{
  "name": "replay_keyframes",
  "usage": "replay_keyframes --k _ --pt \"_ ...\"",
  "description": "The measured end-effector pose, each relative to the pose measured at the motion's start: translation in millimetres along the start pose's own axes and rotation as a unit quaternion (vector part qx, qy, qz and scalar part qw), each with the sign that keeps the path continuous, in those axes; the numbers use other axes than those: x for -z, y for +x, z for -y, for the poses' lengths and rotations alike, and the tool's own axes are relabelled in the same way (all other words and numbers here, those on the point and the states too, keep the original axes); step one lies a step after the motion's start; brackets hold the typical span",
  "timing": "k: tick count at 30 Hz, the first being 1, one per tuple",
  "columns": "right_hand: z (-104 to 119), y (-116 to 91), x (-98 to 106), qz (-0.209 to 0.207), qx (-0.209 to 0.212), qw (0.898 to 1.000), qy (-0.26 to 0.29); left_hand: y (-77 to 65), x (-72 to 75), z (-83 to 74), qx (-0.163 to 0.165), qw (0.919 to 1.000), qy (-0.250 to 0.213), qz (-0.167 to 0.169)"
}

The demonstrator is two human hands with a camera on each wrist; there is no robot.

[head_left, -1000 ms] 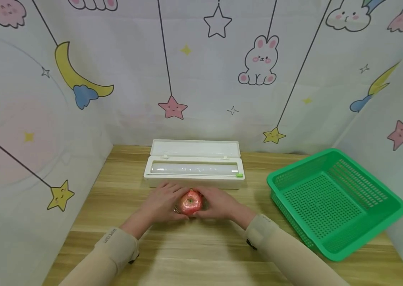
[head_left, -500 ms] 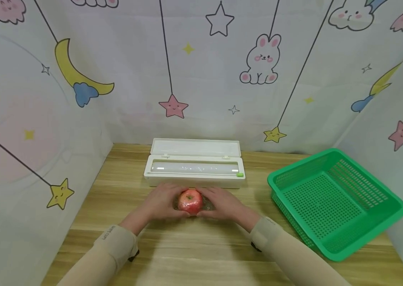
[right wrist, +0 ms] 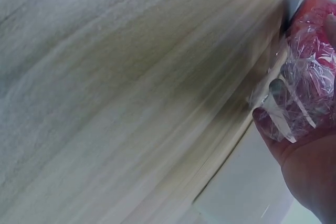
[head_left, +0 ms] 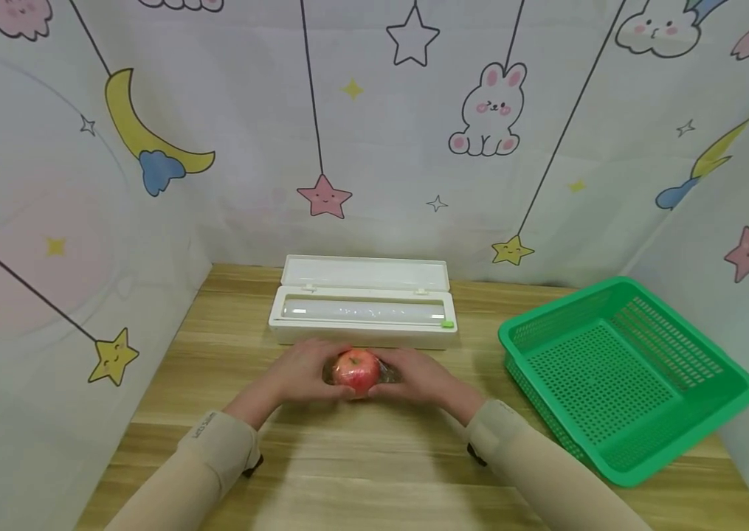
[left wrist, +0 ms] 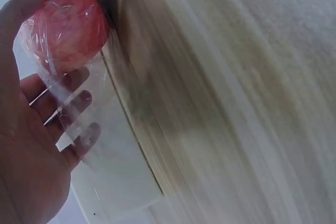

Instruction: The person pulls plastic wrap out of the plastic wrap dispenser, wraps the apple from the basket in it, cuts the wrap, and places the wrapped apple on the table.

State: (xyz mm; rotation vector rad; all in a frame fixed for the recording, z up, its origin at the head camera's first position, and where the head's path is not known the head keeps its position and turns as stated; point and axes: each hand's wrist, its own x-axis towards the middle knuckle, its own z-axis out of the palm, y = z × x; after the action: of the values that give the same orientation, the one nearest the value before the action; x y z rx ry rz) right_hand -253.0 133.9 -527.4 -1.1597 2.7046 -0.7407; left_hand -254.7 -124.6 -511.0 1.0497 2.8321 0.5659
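A red apple (head_left: pixel 356 372) wrapped in clear cling film is held between both hands, in front of the white box. My left hand (head_left: pixel 308 375) grips its left side, the thumb on the near side and fingers on the far side. From the right, my right hand (head_left: pixel 417 377) grips it likewise. In the left wrist view, loose cling film (left wrist: pixel 86 111) trails from the apple over the lower fingers. The right wrist view shows crumpled film (right wrist: pixel 302 100) bunched against that palm. Part of the apple's sides is hidden by the hands.
Behind the hands stands a white cling film dispenser (head_left: pixel 364 338), its lid raised and a roll inside. A green plastic basket (head_left: pixel 603 383) sits at the right of the wooden table (head_left: pixel 361 472). Patterned cloth walls (head_left: pixel 248 110) enclose the back and sides.
The apple has turned slightly in the hands, and its stem has shifted. More loose film shows at its right side. Both hands stay around it in nearly the same place.
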Motion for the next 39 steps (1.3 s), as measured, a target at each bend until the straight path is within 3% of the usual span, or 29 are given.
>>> replay_keyframes --k 6,14,20,25,30,35,39 --pt "-0.2 -0.5 4.0 0.011 -0.004 0.999 0.031 -1.2 -0.9 -1.5 -0.004 0.9988 0.049 -0.005" --pt "-3.4 0.3 3.1 0.021 -0.009 0.999 0.028 -1.3 -3.0 -6.5 -0.067 0.9913 0.107 -0.038" --pt "-3.3 0.6 4.2 0.030 -0.017 0.998 0.056 -5.0 -9.8 -8.6 -0.131 0.9782 0.143 -0.074" --pt "-0.2 2.4 4.7 0.024 0.000 0.998 0.063 -4.4 -17.9 -5.6 -0.145 0.9720 0.152 -0.106" --pt "2.3 2.5 4.0 0.028 -0.007 0.996 0.088 -5.1 -22.1 -4.8 -0.136 0.9739 0.139 -0.117" --pt "5.9 -0.4 6.4 0.037 -0.053 0.989 0.130 -8.6 -16.1 -8.6 -0.073 0.9899 0.072 -0.098" --pt "8.8 -2.3 12.0 0.029 -0.091 0.983 0.157 -8.5 -7.2 -11.3 -0.039 0.9947 0.028 -0.091"
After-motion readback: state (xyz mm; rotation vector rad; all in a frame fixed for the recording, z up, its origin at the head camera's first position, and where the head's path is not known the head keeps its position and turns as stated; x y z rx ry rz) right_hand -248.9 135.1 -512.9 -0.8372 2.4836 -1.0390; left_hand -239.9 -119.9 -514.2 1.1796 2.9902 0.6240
